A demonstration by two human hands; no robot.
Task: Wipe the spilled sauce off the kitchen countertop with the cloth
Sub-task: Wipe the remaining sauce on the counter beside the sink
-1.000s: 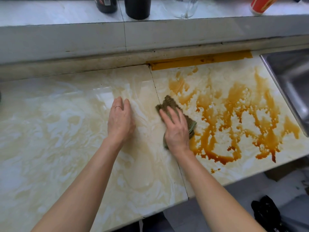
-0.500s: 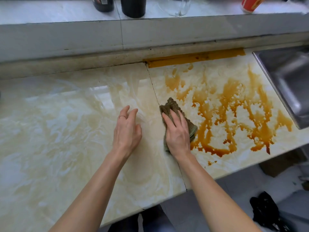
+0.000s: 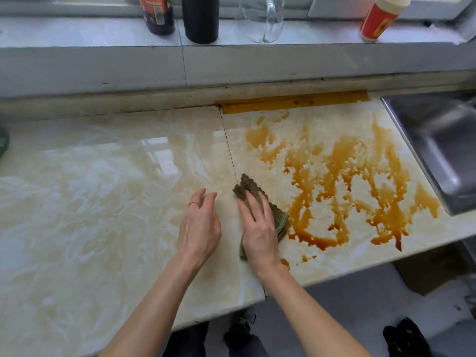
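Observation:
Brown sauce (image 3: 345, 191) is spread in streaks over the right tile of the pale marble countertop (image 3: 90, 202), and it pools in the gap (image 3: 293, 101) along the back wall. A crumpled olive-green cloth (image 3: 251, 188) lies at the sauce's left edge, near the tile seam. My right hand (image 3: 258, 228) presses flat on the cloth, fingers pointing away from me. My left hand (image 3: 199, 228) sits just left of it on the bare counter, fingers apart and slightly lifted, with a ring on one finger. It holds nothing.
A steel sink (image 3: 438, 150) borders the spill on the right. On the raised ledge behind stand a dark sauce bottle (image 3: 157, 14), a black cylinder (image 3: 201, 19), a clear glass (image 3: 262, 21) and a red-and-white container (image 3: 378, 19). The counter's front edge drops to the floor.
My right hand has drawn the cloth slightly toward me along the sauce's left edge. My left hand has shifted right toward it and lifted its fingers.

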